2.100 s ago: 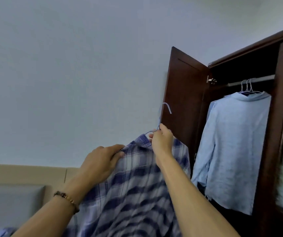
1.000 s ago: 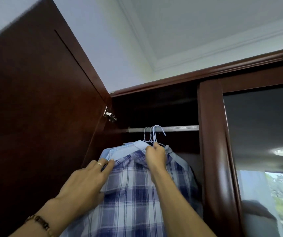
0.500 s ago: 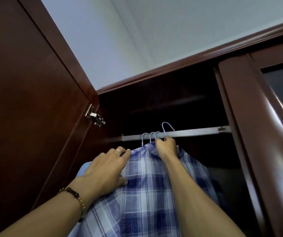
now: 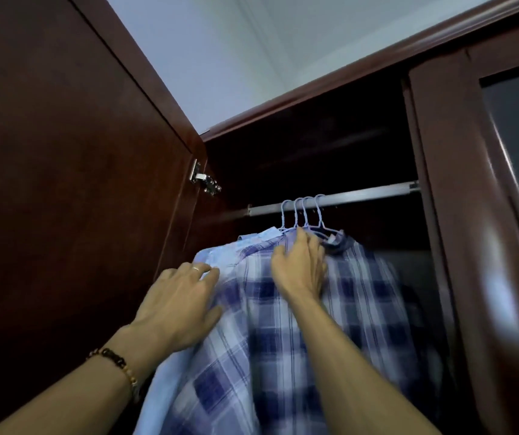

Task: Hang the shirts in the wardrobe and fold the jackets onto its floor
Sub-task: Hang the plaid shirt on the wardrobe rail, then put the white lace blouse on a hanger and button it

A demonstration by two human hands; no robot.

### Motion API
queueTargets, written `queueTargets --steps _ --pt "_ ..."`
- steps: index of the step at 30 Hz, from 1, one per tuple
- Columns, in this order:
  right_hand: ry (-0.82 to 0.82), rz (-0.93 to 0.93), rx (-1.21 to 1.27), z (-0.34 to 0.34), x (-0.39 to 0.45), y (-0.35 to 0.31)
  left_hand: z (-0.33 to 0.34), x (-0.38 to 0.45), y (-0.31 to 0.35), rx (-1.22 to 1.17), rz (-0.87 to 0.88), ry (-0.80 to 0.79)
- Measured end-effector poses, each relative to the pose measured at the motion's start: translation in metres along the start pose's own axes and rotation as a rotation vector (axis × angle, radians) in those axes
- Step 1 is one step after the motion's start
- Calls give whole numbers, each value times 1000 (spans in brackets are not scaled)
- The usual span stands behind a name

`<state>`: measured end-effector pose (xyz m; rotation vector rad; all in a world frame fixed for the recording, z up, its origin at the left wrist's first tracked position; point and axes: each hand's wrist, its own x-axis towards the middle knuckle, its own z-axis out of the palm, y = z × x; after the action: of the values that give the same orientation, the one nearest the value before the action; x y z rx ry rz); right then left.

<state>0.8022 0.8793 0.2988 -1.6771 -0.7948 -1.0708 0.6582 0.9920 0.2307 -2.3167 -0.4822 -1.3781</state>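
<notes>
Wardrobe [image 4: 440, 215], left door [image 4: 63, 183] swung open. Plaid shirt [image 4: 283, 340] hangs from the rail [image 4: 361, 196] toward its left end, in front of a light blue shirt [image 4: 220, 252]. Four hanger hooks [image 4: 302, 211] sit bunched on the rail. Left hand [image 4: 179, 302] lies flat on the plaid shirt's left shoulder, fingers relaxed. Right hand [image 4: 299, 268] rests at the collar, fingers loosely spread; can't tell if it pinches fabric. Beaded bracelet [image 4: 116, 365] on left wrist.
</notes>
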Motion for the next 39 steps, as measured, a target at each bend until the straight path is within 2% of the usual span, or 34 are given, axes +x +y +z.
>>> queueTargets --steps 4,10,18,23,25,31,39 --pt "-116 -57 19 0 -101 -31 -31 -84 -24 161 -48 -22" --pt "-299 -111 115 -15 -229 -79 -100 -197 -41 260 -153 -144" --pt "-427 -214 316 -45 -338 -148 -188 -312 -38 374 -359 -120" --pt "-604 -342 447 -75 -412 -188 -238 -412 -37 547 -552 -249" --pt "-712 -390 498 -94 -454 -215 -272 -464 -32 637 -648 -346" --pt "-929 -571 677 -160 -560 -286 -381 -592 -5 771 -910 -496" --pt "-1171 -803 893 -315 -724 -391 -553 -765 72 960 -1247 -516"
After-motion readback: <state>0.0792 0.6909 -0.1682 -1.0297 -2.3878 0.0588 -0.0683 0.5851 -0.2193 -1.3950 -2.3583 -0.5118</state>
